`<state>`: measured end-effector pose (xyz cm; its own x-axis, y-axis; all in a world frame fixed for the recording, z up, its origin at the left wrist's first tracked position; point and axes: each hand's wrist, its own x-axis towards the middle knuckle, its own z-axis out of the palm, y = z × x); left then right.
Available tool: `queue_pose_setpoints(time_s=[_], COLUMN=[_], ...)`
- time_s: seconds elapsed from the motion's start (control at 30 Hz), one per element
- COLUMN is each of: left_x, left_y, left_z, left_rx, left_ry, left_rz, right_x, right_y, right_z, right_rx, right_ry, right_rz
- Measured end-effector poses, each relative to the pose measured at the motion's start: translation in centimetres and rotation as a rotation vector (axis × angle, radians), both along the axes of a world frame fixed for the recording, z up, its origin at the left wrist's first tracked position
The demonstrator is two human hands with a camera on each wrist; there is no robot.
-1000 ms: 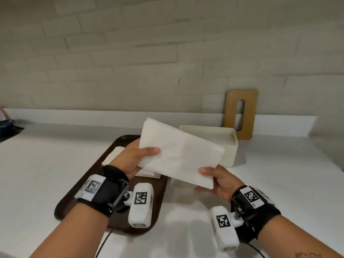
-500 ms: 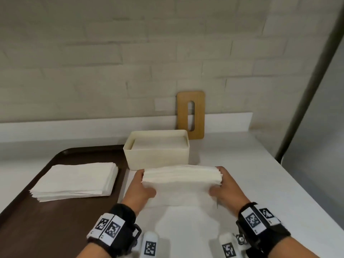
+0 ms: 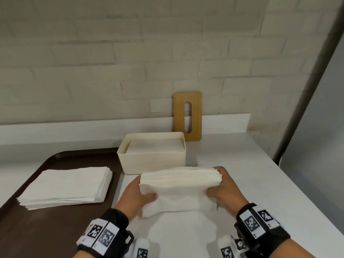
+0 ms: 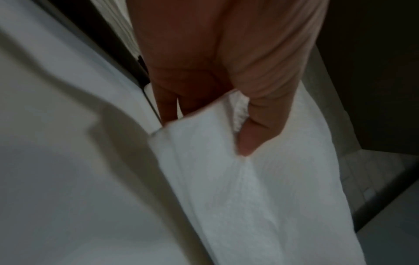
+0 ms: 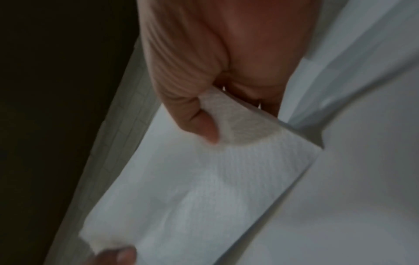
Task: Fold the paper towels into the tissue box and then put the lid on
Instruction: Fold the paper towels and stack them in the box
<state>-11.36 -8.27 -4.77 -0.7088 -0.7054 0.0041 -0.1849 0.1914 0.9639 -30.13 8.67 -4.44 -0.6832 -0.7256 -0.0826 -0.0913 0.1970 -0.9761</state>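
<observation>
A folded bundle of white paper towels (image 3: 180, 187) is held just above the counter, in front of the cream tissue box (image 3: 152, 161). My left hand (image 3: 137, 196) grips its left end, thumb on the near face (image 4: 251, 143). My right hand (image 3: 223, 190) grips its right end, thumb over the paper (image 5: 204, 129). The folded towels (image 4: 249, 197) hang down toward me (image 5: 204, 197). The box stands lidless with white towels lying inside. The wooden lid (image 3: 187, 116) with a slot leans upright against the wall behind the box.
A dark brown tray (image 3: 46, 226) lies at the left with a flat stack of unfolded paper towels (image 3: 65, 185) on it. The white counter (image 3: 260, 183) ends at a right edge by a grey post (image 3: 305, 90). A low white backsplash runs along the brick wall.
Since a second ago both hands brought the paper down from in front of the box and doubled it into a thick bundle. My view has shifted right and closer; the last half second shows little movement.
</observation>
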Motion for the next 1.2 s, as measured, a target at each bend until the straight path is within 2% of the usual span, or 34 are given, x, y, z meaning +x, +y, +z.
queue_pose_setpoints(time_s=[0.03, 0.07, 0.13, 0.2, 0.27, 0.33, 0.4, 0.53, 0.6, 0.7, 0.9, 1.0, 1.2], left_x=[0.0, 0.0, -0.1, -0.6, -1.1, -1.6, -1.6, -1.3, -1.6, -2.6, -3.5, -3.7, -2.2], left_y=[-0.1, -0.1, 0.1, 0.6, 1.2, 1.4, 1.0, 0.4, 0.8, 2.2, 2.7, 2.4, 1.0], left_z=[0.4, 1.0, 2.6, 4.5, 6.4, 7.8, 8.9, 8.8, 7.8, 5.6, 1.4, 1.2, 0.3], left_rx=[-0.040, -0.087, -0.187, -0.267, -0.343, -0.396, -0.355, -0.065, 0.066, 0.103, 0.116, 0.091, -0.021], left_ry=[-0.013, -0.024, -0.022, -0.009, 0.014, 0.048, 0.114, 0.361, 0.428, 0.401, 0.298, 0.238, -0.012], left_rz=[-0.025, -0.052, -0.112, -0.195, -0.287, -0.328, -0.307, -0.227, -0.215, -0.210, -0.127, -0.111, -0.137], right_x=[0.1, 0.2, 0.6, 1.8, 2.6, 3.2, 3.2, 3.0, 3.4, 3.7, 3.9, 3.9, 2.1], right_y=[0.2, 0.4, 0.5, 0.1, -0.8, -1.5, -1.8, -2.1, -2.3, -2.8, -3.1, -3.3, -2.8], right_z=[0.3, 0.8, 2.2, 4.0, 5.2, 6.0, 6.3, 6.8, 6.8, 5.7, 2.8, 3.1, 5.0], right_rx=[-0.005, 0.013, 0.126, 0.269, 0.301, 0.155, -0.019, -0.258, -0.367, -0.430, -0.360, -0.446, -0.621], right_ry=[0.042, 0.162, 0.519, 0.820, 0.909, 0.759, 0.501, 0.266, 0.170, 0.018, -0.109, -0.159, -0.276], right_rz=[-0.004, -0.010, 0.021, 0.140, 0.271, 0.319, 0.275, 0.176, 0.154, 0.120, 0.088, 0.108, 0.043])
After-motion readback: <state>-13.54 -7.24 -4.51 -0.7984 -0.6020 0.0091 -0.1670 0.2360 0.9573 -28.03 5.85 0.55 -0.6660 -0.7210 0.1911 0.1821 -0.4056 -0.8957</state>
